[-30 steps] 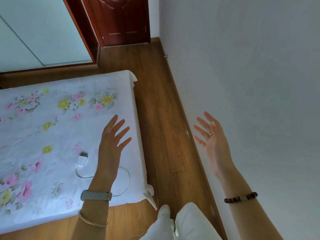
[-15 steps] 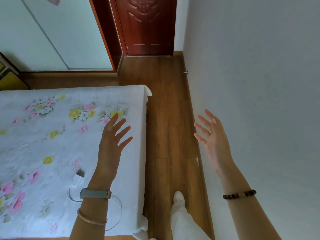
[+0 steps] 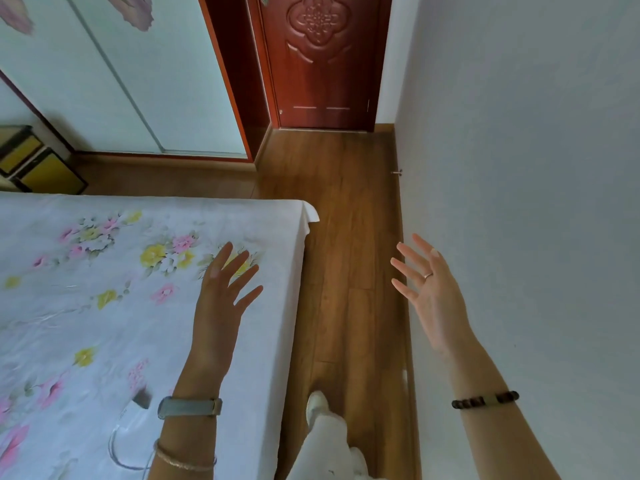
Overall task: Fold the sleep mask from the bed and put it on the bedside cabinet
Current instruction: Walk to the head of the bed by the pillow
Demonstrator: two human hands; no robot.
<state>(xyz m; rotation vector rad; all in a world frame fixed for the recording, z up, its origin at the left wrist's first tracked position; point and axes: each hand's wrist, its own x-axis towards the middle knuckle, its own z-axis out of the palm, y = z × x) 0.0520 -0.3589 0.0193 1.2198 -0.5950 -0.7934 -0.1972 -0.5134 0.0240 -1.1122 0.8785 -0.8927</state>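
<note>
My left hand (image 3: 221, 299) hovers over the right side of the bed (image 3: 86, 306), fingers spread, palm down, holding nothing. My right hand (image 3: 429, 289) is raised over the floor strip beside the wall, fingers apart and empty. The bed has a white sheet with pink and yellow flowers. A small white item (image 3: 133, 410) with a thin looped cord (image 3: 117, 452) lies on the sheet by my left wrist, partly hidden by the forearm. I cannot make out a sleep mask. A dark-framed cabinet with yellow fronts (image 3: 34, 164) stands past the bed's far left corner.
A narrow wooden floor strip (image 3: 346, 237) runs between the bed and the white wall (image 3: 536, 168). A shut reddish-brown door (image 3: 322, 64) ends it. Pale sliding wardrobe doors (image 3: 138, 81) stand behind the bed. My leg in white trousers (image 3: 325, 441) is on the floor.
The view has moved along the bed and tipped up, showing more of the door and the cabinet. Both hands stay open and empty; the white item has slid towards the lower edge.
</note>
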